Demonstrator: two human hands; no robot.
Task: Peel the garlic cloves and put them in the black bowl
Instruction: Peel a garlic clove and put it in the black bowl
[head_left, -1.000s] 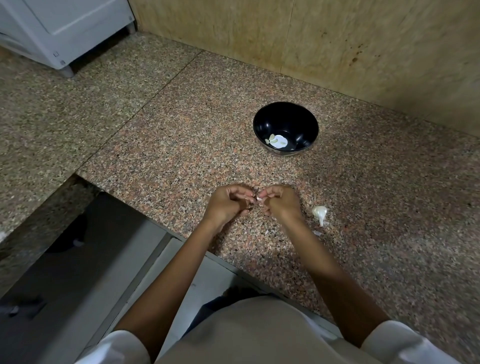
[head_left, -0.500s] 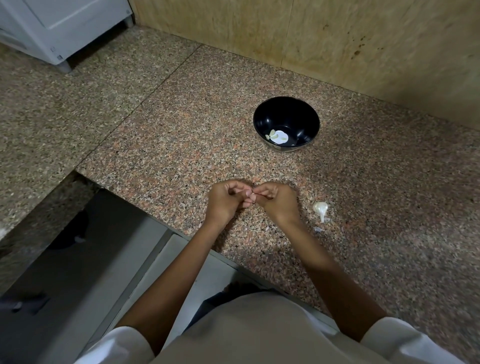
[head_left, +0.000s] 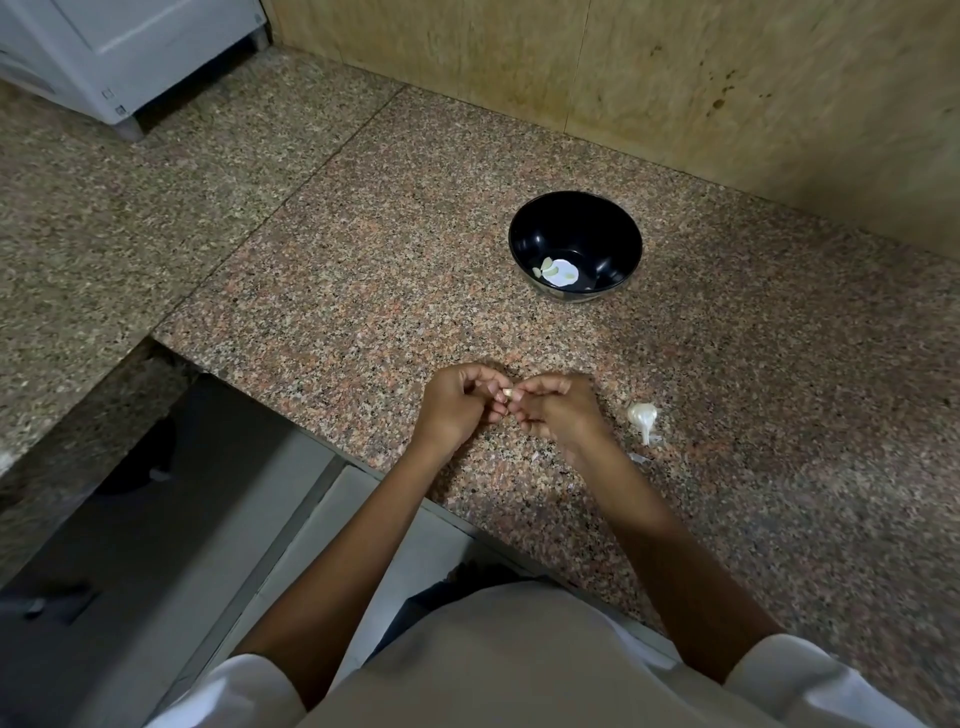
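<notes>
The left hand (head_left: 460, 402) and right hand (head_left: 558, 410) keep their fingers (head_left: 485, 375) curled, tips meeting, pinching one clove (head_left: 507, 393) between them. Half a second ago the tips hid it. Now a pale yellowish end shows, so the skin seems to be coming away and this clove is likely close to done. The bowl (head_left: 621, 234) stands well beyond the fingers, with a few peeled cloves (head_left: 555, 270) inside. More garlic (head_left: 642, 417) lies on the tabletop (head_left: 363, 312), right of the fingers.
</notes>
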